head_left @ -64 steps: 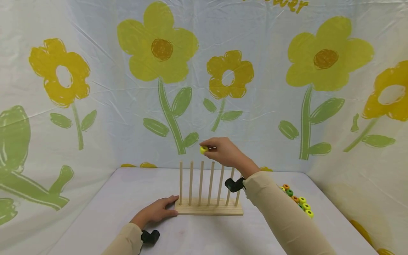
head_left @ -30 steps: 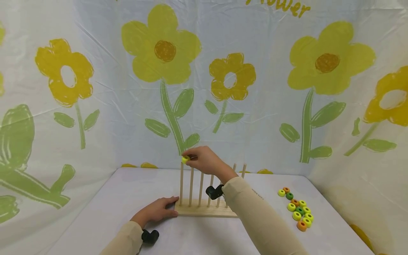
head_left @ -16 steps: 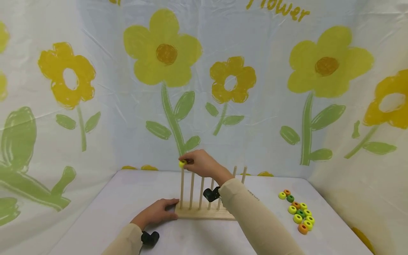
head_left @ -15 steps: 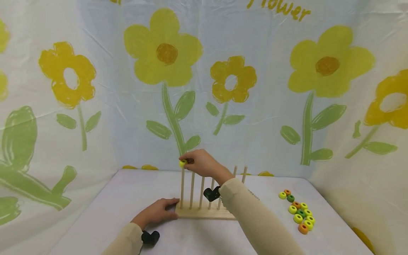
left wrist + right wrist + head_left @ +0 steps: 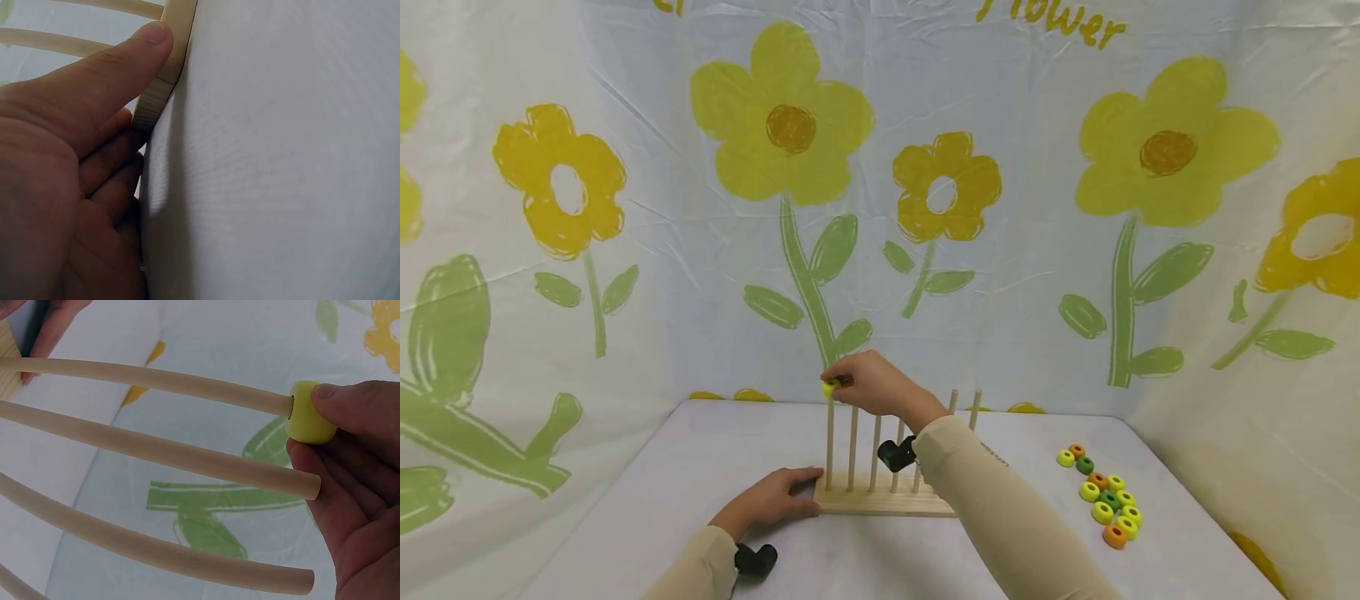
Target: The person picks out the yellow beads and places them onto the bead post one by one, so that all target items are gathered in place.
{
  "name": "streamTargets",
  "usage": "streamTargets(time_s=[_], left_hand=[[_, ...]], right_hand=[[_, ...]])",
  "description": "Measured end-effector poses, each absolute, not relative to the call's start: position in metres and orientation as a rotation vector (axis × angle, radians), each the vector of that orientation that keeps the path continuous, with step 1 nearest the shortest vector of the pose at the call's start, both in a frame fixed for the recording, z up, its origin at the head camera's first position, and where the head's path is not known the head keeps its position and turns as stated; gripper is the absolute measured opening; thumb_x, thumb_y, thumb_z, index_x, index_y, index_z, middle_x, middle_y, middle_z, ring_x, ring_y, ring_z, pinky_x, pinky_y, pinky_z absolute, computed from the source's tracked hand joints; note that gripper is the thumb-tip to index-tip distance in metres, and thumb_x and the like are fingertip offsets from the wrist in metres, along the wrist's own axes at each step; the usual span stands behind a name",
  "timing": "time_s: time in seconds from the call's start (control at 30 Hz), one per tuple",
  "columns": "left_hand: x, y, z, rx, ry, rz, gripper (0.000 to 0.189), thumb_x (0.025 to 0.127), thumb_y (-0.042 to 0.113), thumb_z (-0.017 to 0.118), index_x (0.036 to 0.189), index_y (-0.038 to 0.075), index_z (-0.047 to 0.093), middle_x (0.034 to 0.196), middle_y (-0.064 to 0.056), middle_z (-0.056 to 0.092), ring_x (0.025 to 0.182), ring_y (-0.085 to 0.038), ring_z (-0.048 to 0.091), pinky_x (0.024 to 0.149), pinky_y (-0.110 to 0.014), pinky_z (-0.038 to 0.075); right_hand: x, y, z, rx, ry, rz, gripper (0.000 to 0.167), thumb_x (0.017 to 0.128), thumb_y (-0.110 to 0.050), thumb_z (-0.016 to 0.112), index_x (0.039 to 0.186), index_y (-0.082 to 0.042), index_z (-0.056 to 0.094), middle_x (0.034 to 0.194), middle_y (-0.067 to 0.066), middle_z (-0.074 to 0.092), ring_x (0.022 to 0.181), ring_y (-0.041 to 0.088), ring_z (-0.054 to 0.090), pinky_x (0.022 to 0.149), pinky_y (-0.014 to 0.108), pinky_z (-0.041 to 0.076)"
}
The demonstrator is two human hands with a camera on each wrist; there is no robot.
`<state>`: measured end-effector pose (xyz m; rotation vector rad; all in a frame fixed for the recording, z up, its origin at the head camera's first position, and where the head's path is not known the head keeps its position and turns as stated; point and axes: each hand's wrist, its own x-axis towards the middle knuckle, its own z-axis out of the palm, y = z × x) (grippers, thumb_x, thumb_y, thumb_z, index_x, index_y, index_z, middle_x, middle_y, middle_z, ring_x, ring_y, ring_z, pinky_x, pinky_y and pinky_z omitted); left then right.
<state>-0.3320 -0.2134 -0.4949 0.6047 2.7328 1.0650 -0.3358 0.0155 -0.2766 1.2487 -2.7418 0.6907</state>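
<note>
My right hand [image 5: 872, 383] pinches a yellow bead [image 5: 829, 388] at the top of the leftmost peg [image 5: 830, 442]. In the right wrist view the peg's tip has entered the hole of the bead [image 5: 306, 415], with the thumb laid against the bead's side. The wooden peg stand [image 5: 880, 502] is upright on the table, its pegs bare below the bead. At its left end my left hand [image 5: 767, 502] grips the base. The left wrist view has the thumb [image 5: 119, 69] on the base's edge and the fingers curled behind. My right forearm hides some pegs.
Several loose yellow, green and orange beads [image 5: 1108, 498] lie in a cluster on the right of the white table [image 5: 850, 562]. A flower-printed cloth [image 5: 1022, 317] hangs behind the table and at both sides.
My right hand has carried the yellow bead leftward to the leftmost peg and lowered it slightly onto the tip. The left hand has stayed on the base's end.
</note>
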Motion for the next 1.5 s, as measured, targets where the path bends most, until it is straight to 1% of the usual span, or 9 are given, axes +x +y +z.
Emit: streamTargets(time_s=[0.3, 0.6, 0.8, 0.9, 1.0, 1.17, 1.33, 1.5], left_hand=[[-0.331, -0.210, -0.491, 0.583, 2.736, 1.087, 0.075, 0.079, 0.049, 0.075, 0.142, 0.016, 0.049, 0.147, -0.011, 0.049, 0.139, -0.039, 0.038, 0.111, -0.061, 0.031], [-0.329, -0.208, -0.490, 0.605, 2.734, 1.123, 0.076, 0.079, 0.047, 0.076, 0.142, 0.013, 0.050, 0.147, -0.013, 0.048, 0.139, -0.042, 0.036, 0.111, -0.063, 0.029], [-0.331, -0.208, -0.489, 0.566, 2.754, 1.122, 0.073, 0.077, 0.049, 0.077, 0.139, 0.018, 0.054, 0.145, -0.011, 0.051, 0.138, -0.040, 0.040, 0.111, -0.062, 0.031], [-0.329, -0.207, -0.487, 0.524, 2.770, 1.078, 0.073, 0.076, 0.048, 0.078, 0.138, 0.019, 0.056, 0.143, -0.011, 0.053, 0.136, -0.040, 0.041, 0.110, -0.061, 0.033], [-0.325, -0.206, -0.482, 0.511, 2.797, 0.996, 0.072, 0.076, 0.048, 0.078, 0.137, 0.017, 0.056, 0.141, -0.012, 0.055, 0.133, -0.040, 0.045, 0.109, -0.060, 0.035], [-0.321, -0.206, -0.479, 0.584, 2.846, 0.856, 0.072, 0.080, 0.049, 0.074, 0.138, 0.012, 0.055, 0.138, -0.014, 0.057, 0.129, -0.040, 0.051, 0.107, -0.058, 0.039], [-0.321, -0.206, -0.482, 0.637, 2.881, 0.775, 0.074, 0.083, 0.053, 0.069, 0.141, 0.011, 0.051, 0.139, -0.014, 0.056, 0.129, -0.039, 0.051, 0.107, -0.056, 0.040], [-0.320, -0.206, -0.483, 0.644, 2.895, 0.775, 0.073, 0.083, 0.053, 0.068, 0.141, 0.011, 0.051, 0.139, -0.015, 0.057, 0.128, -0.040, 0.052, 0.106, -0.057, 0.040]], right_hand=[[-0.335, 0.019, -0.275, 1.249, -2.730, 0.608, 0.031, 0.095, -0.015, 0.062, 0.126, -0.013, 0.065, 0.121, 0.004, 0.069, 0.112, 0.019, 0.064, 0.095, 0.032, 0.053], [-0.333, 0.038, -0.273, 1.221, -2.722, 0.597, 0.031, 0.095, -0.018, 0.062, 0.126, -0.014, 0.065, 0.124, 0.002, 0.066, 0.111, 0.018, 0.063, 0.094, 0.033, 0.053], [-0.333, 0.055, -0.273, 1.186, -2.721, 0.634, 0.031, 0.095, -0.019, 0.063, 0.126, -0.014, 0.065, 0.127, 0.003, 0.065, 0.115, 0.021, 0.063, 0.097, 0.035, 0.053], [-0.333, 0.063, -0.272, 1.169, -2.710, 0.634, 0.032, 0.095, -0.020, 0.064, 0.126, -0.015, 0.065, 0.129, 0.002, 0.064, 0.115, 0.021, 0.063, 0.097, 0.034, 0.053], [-0.330, 0.073, -0.270, 1.149, -2.699, 0.643, 0.033, 0.094, -0.020, 0.064, 0.127, -0.015, 0.064, 0.130, 0.002, 0.064, 0.116, 0.021, 0.063, 0.097, 0.034, 0.053], [-0.325, 0.094, -0.264, 1.098, -2.687, 0.693, 0.034, 0.093, -0.020, 0.065, 0.127, -0.016, 0.064, 0.131, 0.002, 0.063, 0.116, 0.022, 0.063, 0.099, 0.034, 0.052], [-0.323, 0.120, -0.263, 1.047, -2.665, 0.735, 0.034, 0.094, -0.020, 0.065, 0.127, -0.014, 0.064, 0.131, 0.004, 0.063, 0.117, 0.025, 0.063, 0.100, 0.035, 0.052], [-0.323, 0.149, -0.265, 0.973, -2.661, 0.807, 0.034, 0.094, -0.019, 0.064, 0.128, -0.013, 0.063, 0.132, 0.006, 0.063, 0.118, 0.027, 0.063, 0.101, 0.038, 0.051]])
